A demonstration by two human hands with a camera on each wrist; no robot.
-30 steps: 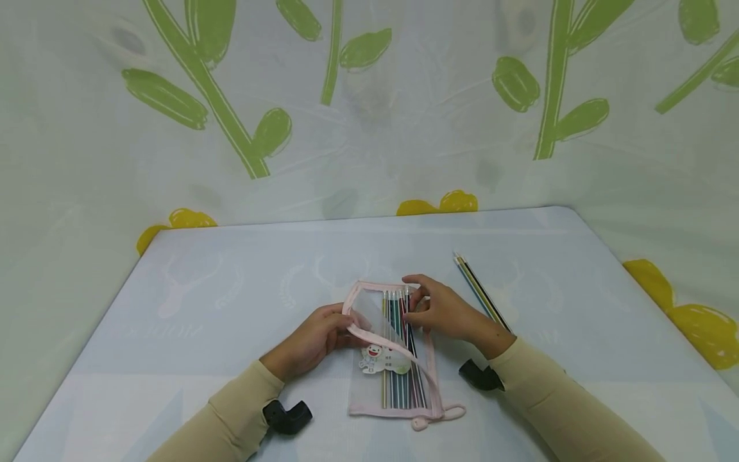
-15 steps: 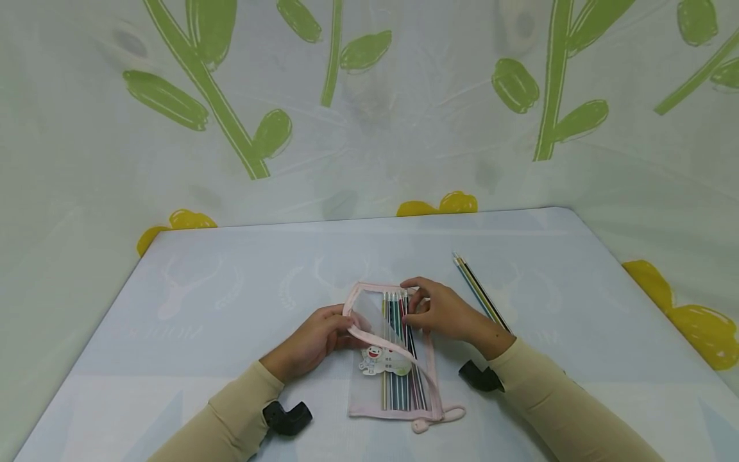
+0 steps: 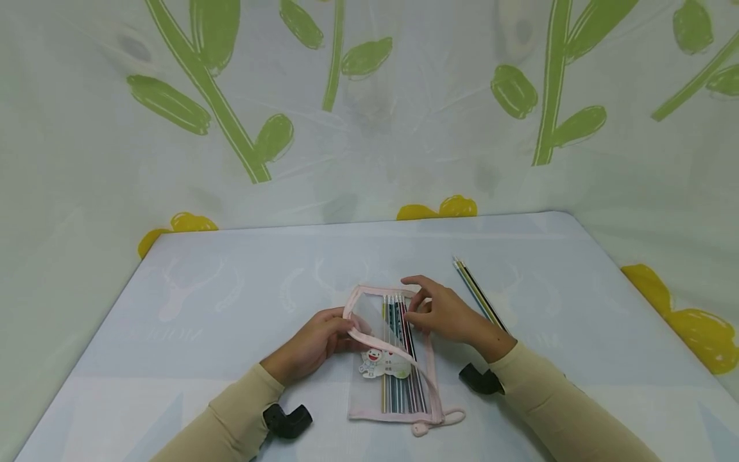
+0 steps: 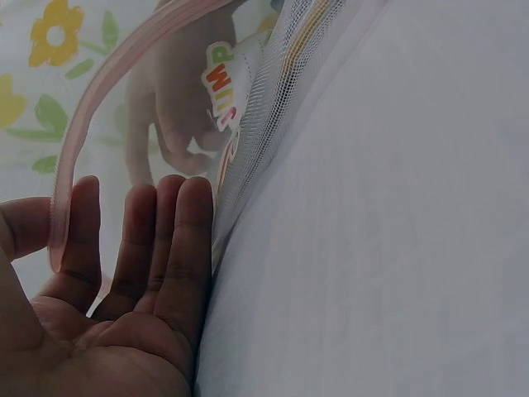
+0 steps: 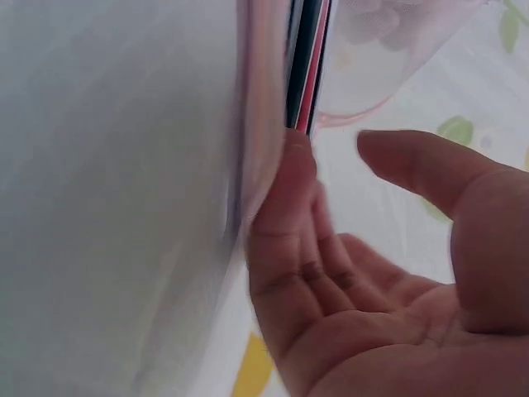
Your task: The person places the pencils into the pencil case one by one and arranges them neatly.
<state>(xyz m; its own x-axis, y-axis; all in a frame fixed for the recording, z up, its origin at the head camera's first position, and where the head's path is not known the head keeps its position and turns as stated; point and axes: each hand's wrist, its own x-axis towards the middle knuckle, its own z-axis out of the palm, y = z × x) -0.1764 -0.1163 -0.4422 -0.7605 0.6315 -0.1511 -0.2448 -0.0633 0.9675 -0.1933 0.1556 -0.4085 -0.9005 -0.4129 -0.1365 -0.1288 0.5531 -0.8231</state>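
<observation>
A see-through mesh pencil pouch [image 3: 378, 417] with pink edging lies on the table, its top flap folded partly back. Inside it several pencils [image 3: 398, 396] lie side by side lengthwise. My left hand [image 3: 316, 339] pinches the flap's pink zip edge [image 4: 73, 141] between thumb and index finger, the other fingers extended behind the mesh. At the pouch's opening is my right hand [image 3: 451, 316]. In the right wrist view its fingertips [image 5: 293, 161] touch the ends of the dark and red pencils [image 5: 307, 74], while the thumb stands apart from them.
Several loose pencils [image 3: 478, 292] lie on the table behind the right wrist. A white cartoon label [image 3: 383, 364] sits on the pouch, and a pink strap loop [image 3: 453, 417] hangs off its near right corner. A leaf-patterned curtain [image 3: 404, 141] borders the table's far edge.
The head view has tilted up a little, so everything sits slightly lower in it. Both hands and the pouch keep nearly the same places.
</observation>
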